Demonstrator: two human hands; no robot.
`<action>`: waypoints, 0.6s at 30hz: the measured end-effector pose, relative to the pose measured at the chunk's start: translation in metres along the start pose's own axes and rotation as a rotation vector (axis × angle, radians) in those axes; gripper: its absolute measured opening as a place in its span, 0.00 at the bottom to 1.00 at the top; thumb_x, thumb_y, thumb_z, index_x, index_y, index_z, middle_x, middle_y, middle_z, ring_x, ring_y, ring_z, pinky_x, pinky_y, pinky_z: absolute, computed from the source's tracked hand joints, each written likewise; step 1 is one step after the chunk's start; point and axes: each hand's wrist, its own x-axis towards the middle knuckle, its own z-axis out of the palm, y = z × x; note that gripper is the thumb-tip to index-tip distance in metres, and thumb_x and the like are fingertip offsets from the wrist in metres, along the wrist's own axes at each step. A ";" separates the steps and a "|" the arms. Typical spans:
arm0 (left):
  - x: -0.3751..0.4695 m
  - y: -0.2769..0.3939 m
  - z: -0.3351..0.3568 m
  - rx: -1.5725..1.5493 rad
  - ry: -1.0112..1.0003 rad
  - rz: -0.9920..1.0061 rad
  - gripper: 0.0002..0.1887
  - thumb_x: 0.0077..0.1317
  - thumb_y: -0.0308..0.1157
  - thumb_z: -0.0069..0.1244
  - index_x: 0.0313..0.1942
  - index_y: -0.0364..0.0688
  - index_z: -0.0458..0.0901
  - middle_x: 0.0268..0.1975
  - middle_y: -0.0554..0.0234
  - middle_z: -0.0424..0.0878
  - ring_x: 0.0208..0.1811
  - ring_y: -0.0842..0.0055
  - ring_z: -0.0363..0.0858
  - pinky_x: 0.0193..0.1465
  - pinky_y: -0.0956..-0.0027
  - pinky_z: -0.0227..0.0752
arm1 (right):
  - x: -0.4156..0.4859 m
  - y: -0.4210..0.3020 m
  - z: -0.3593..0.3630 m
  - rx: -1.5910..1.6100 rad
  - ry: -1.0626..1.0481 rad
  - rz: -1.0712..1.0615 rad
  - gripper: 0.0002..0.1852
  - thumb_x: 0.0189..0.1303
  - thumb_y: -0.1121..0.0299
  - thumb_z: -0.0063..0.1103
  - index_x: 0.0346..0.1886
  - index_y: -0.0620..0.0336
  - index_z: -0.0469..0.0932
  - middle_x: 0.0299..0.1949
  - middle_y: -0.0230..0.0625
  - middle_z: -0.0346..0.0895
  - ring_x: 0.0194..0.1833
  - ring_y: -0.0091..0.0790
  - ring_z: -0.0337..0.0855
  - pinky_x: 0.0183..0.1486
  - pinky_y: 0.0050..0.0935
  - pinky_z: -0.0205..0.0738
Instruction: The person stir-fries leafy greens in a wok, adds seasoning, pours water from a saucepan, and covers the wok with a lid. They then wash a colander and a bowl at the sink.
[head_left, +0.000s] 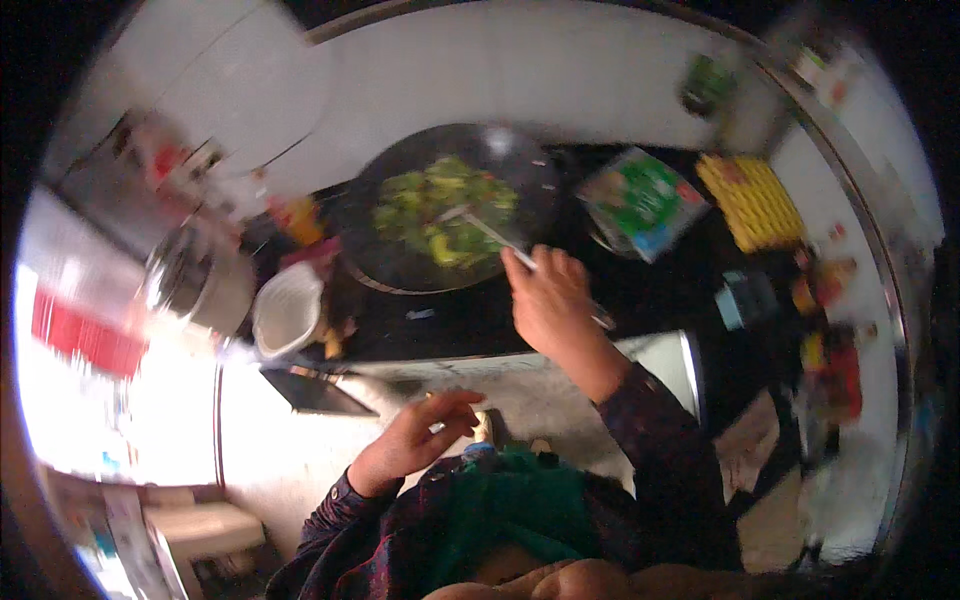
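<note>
My right hand (551, 300) grips the handle of a metal spatula (487, 231), whose head rests among chopped green vegetables (442, 202) with small red bits. The vegetables lie in a large dark wok (367, 259) on the black counter (442, 334). My left hand (427, 431) hovers in front of the counter at waist height, its fingers spread and nothing in it. Blur hides the exact shape of the spatula's head.
Left of the wok stand a white plastic basket (289, 309) and a metal pot (217, 277). To its right lie a green printed packet (641, 201), a yellow woven mat or rack (752, 202) and a small light-blue box (742, 300). Wall behind.
</note>
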 end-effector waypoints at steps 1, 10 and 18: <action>-0.015 -0.003 0.006 0.024 0.018 -0.023 0.20 0.69 0.19 0.43 0.61 0.32 0.68 0.44 0.55 0.81 0.46 0.73 0.81 0.54 0.68 0.74 | -0.004 -0.009 -0.014 0.077 0.009 -0.042 0.26 0.53 0.73 0.57 0.58 0.61 0.71 0.46 0.50 0.71 0.45 0.50 0.71 0.46 0.46 0.64; -0.157 -0.028 0.021 -0.012 0.355 -0.025 0.20 0.68 0.25 0.44 0.59 0.33 0.68 0.37 0.54 0.79 0.39 0.69 0.80 0.46 0.67 0.74 | -0.137 -0.083 -0.005 0.696 -0.643 -0.071 0.19 0.59 0.68 0.55 0.54 0.64 0.77 0.41 0.53 0.78 0.43 0.53 0.81 0.45 0.43 0.75; -0.362 -0.078 0.023 -0.018 0.694 0.016 0.19 0.71 0.28 0.42 0.61 0.36 0.68 0.39 0.55 0.80 0.40 0.72 0.80 0.47 0.66 0.75 | -0.199 -0.224 0.054 0.658 -0.976 -0.155 0.17 0.58 0.67 0.57 0.51 0.60 0.79 0.35 0.48 0.81 0.37 0.47 0.82 0.40 0.40 0.76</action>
